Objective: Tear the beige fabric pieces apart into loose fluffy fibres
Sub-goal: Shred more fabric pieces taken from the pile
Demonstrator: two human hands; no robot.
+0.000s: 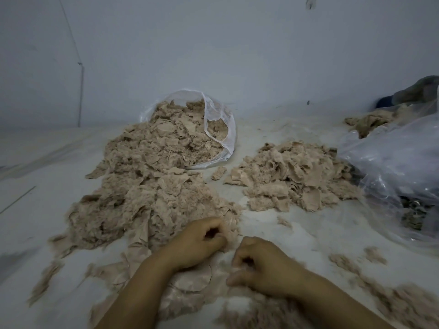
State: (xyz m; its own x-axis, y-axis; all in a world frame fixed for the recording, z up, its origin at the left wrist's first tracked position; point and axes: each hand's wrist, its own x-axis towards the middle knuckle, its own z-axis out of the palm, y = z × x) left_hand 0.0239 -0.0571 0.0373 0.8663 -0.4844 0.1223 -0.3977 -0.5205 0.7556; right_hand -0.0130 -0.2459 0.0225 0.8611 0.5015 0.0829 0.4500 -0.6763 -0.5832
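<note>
On your left, a big heap of beige fabric pieces spills toward you out of a clear plastic bag lying on its side on the pale floor. At its near edge your left hand has its grip curled tight on a piece of beige fabric. Just beside it, your right hand is fisted on the same material, fingers tucked under. A smaller pile of pieces sits further back to the right. Loose fluffy fibres lie scattered near your right forearm. A crumpled plastic bag fills the right edge.
</note>
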